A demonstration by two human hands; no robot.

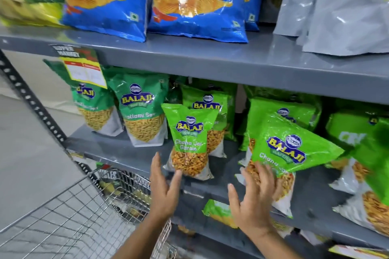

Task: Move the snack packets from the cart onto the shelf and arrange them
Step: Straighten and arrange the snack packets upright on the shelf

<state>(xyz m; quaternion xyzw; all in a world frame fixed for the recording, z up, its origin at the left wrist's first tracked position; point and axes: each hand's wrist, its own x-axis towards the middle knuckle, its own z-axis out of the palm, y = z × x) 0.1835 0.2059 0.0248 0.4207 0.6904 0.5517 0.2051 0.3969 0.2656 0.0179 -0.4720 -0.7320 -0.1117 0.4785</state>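
Left hand (pixel 163 190) beside upright packet (pixel 189 143); right hand (pixel 253 200) against tilted packet (pixel 282 153).

Bright overhead light, glare on blue packets (pixel 197 4), motion blur at edges, wide-angle bend

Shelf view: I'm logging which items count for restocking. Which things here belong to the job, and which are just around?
Job:
- upright Chana packet by left hand
- tilted Chana packet touched by right hand
- middle shelf
- cart

Just around:
- blue chip bags
- grey bags
- Ratlami Sev packets
- price tag
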